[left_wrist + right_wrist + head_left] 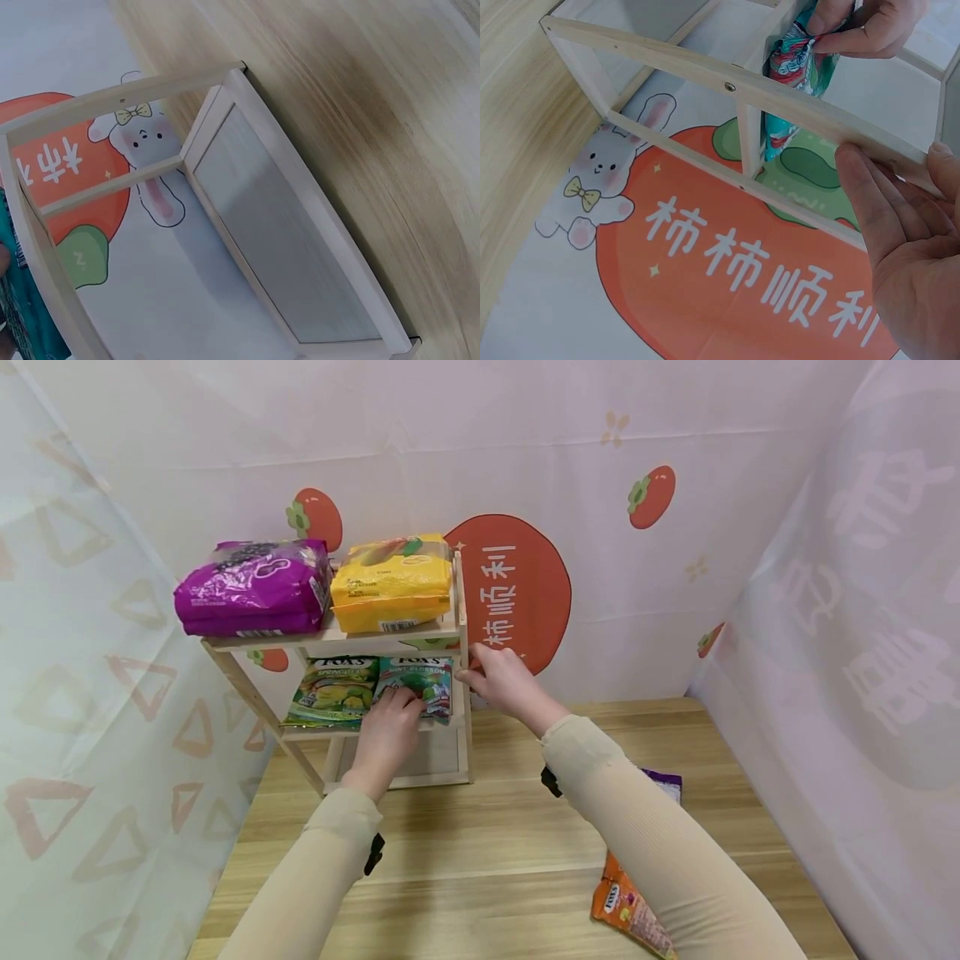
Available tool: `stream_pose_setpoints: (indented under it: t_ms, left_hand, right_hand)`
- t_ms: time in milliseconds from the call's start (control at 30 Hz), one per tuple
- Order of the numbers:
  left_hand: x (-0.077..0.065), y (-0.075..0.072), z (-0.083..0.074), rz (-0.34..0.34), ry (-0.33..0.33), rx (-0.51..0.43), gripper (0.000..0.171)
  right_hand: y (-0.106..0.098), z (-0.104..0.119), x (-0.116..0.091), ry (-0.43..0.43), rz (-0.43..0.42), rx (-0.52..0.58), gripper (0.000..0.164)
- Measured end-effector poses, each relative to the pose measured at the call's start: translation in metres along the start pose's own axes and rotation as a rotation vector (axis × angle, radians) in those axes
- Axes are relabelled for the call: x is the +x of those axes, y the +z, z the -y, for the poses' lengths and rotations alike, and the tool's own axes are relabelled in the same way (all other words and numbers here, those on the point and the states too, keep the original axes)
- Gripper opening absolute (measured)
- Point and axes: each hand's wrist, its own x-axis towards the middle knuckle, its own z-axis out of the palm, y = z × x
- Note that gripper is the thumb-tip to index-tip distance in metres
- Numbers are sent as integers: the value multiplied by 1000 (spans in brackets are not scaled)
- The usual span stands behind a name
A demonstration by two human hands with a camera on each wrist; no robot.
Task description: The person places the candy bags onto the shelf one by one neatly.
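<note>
A teal mint candy bag stands on the middle tier of a small wooden shelf. My left hand reaches in from the front and pinches this bag; the right wrist view shows thumb and fingers on its crinkled packaging. Just left of it leans a green candy bag on the same tier. At the shelf's right side, my right hand grips the front upright, fingers on one face and thumb on the other. In the left wrist view, the lower tier's grey panel shows.
On the top tier sit a large purple bag and a yellow bag. An orange bag and another purple bag lie on the wooden table, partly behind my right sleeve. A printed cloth hangs close behind the shelf.
</note>
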Motion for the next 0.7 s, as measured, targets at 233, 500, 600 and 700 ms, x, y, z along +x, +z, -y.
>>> stream_pose_setpoints:
  t_ms: [233,500,600,700]
  left_hand:
    - [-2,-1,0,-32,41,19,5]
    - [-8,-5,0,-5,48,-18,9]
    - [-11,-7,0,14,44,-47,14]
    - [-14,-9,0,22,41,-67,20]
  right_hand:
    - [0,1,0,-4,-6,2,21]
    - [0,1,0,-4,-7,-2,21]
    - [0,1,-1,-3,-6,-4,21]
    - [0,2,-1,-3,-6,-4,21]
